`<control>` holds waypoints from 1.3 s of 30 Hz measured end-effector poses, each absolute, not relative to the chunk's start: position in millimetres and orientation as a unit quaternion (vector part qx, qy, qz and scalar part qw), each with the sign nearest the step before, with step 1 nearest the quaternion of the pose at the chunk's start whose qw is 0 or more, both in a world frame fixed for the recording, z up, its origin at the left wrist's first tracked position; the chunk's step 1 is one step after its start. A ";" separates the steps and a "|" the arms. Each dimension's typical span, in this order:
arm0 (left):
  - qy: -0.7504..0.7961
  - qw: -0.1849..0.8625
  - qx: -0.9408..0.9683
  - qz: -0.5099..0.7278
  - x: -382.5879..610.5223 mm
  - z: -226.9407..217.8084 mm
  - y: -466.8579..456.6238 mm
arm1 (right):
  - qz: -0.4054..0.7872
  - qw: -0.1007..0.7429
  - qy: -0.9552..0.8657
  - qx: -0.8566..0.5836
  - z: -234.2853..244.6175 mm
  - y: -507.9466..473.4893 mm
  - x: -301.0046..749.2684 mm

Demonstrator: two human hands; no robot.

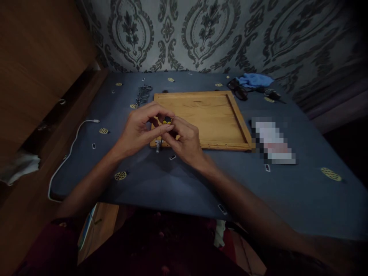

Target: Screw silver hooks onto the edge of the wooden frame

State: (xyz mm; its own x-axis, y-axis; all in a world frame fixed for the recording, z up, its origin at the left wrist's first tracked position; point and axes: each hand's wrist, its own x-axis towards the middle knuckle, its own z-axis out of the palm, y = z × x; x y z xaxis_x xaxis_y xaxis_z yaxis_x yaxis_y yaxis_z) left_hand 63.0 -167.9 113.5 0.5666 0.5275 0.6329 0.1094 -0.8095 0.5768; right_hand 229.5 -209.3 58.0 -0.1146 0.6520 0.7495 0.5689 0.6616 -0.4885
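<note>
My left hand (140, 128) and my right hand (184, 140) meet over the near left corner of a shallow wooden tray (218, 115). Their fingers are pinched together around a small dark object with yellow spots (166, 121). A small metal piece (158, 145) hangs just below the hands, near the tray's edge. I cannot tell what the object is. The tray lies on a table with a dark blue cloth (161, 184).
A heap of metal key rings or clasps (143, 94) lies left of the tray. A white cable (73, 147) runs along the left edge. Dark glasses (238, 90), a blue cloth (254, 79) and keys (273, 95) lie far right. Wooden furniture (34, 76) stands left.
</note>
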 end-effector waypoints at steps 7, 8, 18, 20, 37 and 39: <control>0.203 0.210 0.848 0.443 62.5 101.2 -169.5 | 0.055 0.477 -0.780 -0.401 33.1 -230.0 247.5; 0.217 0.210 0.843 0.445 61.4 99.9 -170.3 | 0.047 0.465 -0.793 -0.391 28.4 -231.9 250.3; 0.289 0.244 0.802 0.462 55.0 96.2 -180.1 | -0.014 0.359 -0.872 -0.333 16.2 -229.3 257.6; 0.280 0.239 0.804 0.468 54.8 96.0 -181.4 | -0.017 0.351 -0.873 -0.339 15.2 -230.6 257.8; 0.286 0.208 0.750 0.559 53.3 100.7 -179.2 | -0.043 0.310 -0.879 -0.360 16.0 -232.9 258.2; 0.281 0.202 0.752 0.562 53.3 100.7 -178.3 | -0.046 0.312 -0.878 -0.360 16.4 -233.1 258.3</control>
State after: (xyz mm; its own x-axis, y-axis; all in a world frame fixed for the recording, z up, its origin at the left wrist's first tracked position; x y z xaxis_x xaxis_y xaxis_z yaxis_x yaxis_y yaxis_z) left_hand 53.3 -178.3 100.7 0.2110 0.6489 0.7310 0.1957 -0.7607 0.6189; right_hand 258.3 -233.1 16.4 -0.5457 0.6042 0.5806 0.6612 0.7362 -0.1446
